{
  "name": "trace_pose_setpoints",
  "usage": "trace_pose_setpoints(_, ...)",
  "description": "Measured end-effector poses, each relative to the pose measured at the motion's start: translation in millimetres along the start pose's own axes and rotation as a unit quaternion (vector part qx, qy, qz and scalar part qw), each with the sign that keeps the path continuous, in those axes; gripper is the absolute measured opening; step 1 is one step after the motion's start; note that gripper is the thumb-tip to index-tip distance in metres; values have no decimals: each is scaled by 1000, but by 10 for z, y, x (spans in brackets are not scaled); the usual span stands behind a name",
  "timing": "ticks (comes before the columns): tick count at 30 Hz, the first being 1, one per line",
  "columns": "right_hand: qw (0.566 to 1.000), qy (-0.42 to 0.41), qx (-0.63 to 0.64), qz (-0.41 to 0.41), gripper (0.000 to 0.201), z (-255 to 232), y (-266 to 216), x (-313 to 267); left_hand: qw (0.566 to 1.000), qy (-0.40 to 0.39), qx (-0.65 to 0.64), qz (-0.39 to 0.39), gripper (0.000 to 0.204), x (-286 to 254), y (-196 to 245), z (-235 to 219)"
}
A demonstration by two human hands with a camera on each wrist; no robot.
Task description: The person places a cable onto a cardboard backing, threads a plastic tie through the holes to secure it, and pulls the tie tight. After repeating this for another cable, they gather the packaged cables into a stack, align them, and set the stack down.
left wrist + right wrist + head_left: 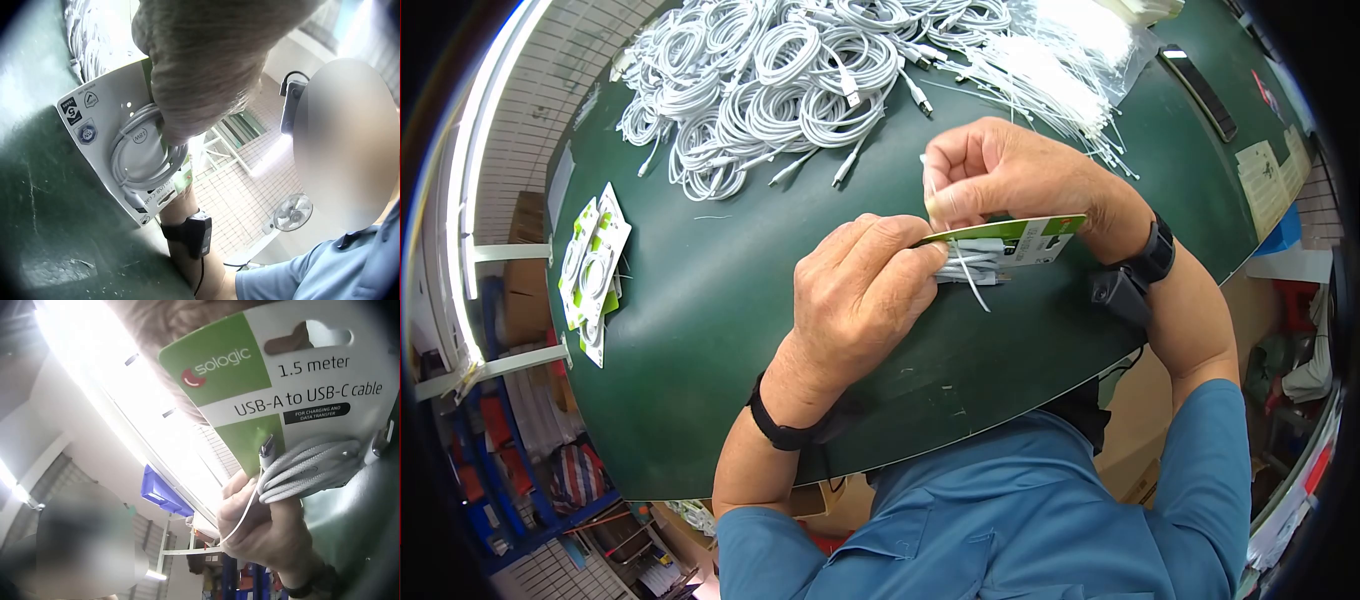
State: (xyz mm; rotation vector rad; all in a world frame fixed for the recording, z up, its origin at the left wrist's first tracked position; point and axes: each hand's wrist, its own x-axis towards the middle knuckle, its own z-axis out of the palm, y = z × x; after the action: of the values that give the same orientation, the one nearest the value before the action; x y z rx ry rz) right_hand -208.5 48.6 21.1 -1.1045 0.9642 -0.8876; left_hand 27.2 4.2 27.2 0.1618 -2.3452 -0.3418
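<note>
My left hand [860,290] grips a green-and-white cardboard card [1045,240] together with a coiled white USB cable [975,262] lying against it. The right wrist view shows the card front [250,375] marked "1.5 meter USB-A to USB-C cable". There a plug [267,450] sticks up from the coil. A thin white cable tie [970,280] crosses the coil, its one end hanging free. At the card's far side my right hand [1005,170] pinches a thin white strip between thumb and fingers. In the left wrist view the coil [115,156] shows looped against the card.
A big heap of coiled white cables [770,90] spreads over the far side of the green table [700,400]. Loose white cable ties [1050,85] lie right of it, near a phone [1198,92]. Several carded cables [595,270] are stacked at the left.
</note>
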Motion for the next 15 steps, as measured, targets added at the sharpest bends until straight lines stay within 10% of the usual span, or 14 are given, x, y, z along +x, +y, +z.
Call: trace_pose_setpoints(15,999,5,36,40,13,-12,-78,-19,999,-30,27,4,24,47,37,-88)
